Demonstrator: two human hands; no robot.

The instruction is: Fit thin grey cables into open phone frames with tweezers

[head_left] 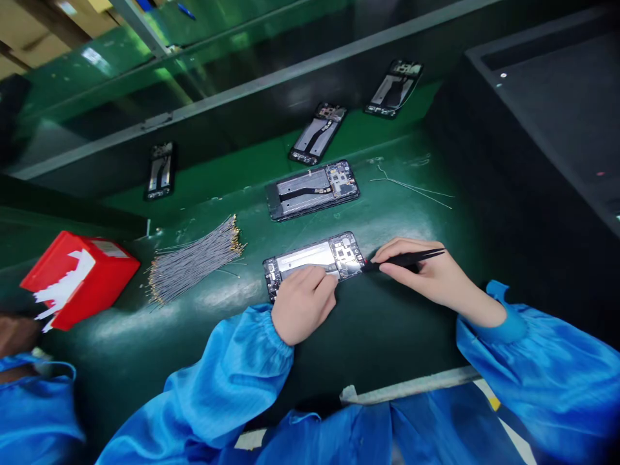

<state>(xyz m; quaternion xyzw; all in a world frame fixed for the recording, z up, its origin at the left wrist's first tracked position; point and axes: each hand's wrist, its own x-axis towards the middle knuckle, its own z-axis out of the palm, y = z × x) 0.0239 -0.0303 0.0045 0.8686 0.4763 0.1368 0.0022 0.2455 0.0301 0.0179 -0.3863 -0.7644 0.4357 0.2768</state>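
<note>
An opened phone [310, 255] with its circuit board bare lies in front of me. My left hand [305, 300] is over its near edge, fingers curled and pressed together. The fingertips are hidden, so I cannot make out what they pinch. In my right hand [416, 268], beside the phone's right end, are black tweezers [409, 258]. One end of them is at the phone's corner, while two thin prongs stick out to the right. Just behind lies a stack of opened phones [314, 190].
Left of the phone lies a bundle of thin grey cables [196, 261], near a red box [99, 278] with white strips. Loose wires [411, 187] lie right. More opened phones [317, 134] rest along the back. A dark raised case [547, 129] borders the right; another person's sleeve [36, 407] is at left.
</note>
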